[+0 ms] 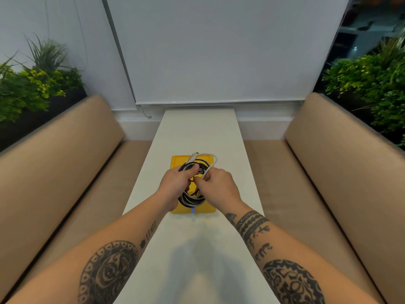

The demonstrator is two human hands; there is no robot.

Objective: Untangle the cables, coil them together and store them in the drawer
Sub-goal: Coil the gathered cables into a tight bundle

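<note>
At 12 o'clock we see one white roller blind [219,51] filling the far wall. Two tan padded seats [65,150] flank the scene, one at 9 o'clock and one at 3 o'clock. Behind them are two plant beds [32,84], at 10 and 2 o'clock. One long white desk [197,132] runs between the seats, from 6 o'clock toward 12.

One yellow drawer [177,160] lies on the middle of the desk, its open side up. One coil of cables [191,200] is held just above it, made of black and white strands looped together; we cannot count how many separate cables there are.

We have two hands on the coil. The left hand [175,185] is at the coil's 9 o'clock, its fingers [192,168] curled round the bundled loops with the thumb laid across the top. The right hand [219,187] is at 3 o'clock and pinches one white strand [211,159] that arcs out over the coil's top edge, toward 12 o'clock. One small blue tab [192,210] sits on the drawer's near edge at 6 o'clock.
</note>
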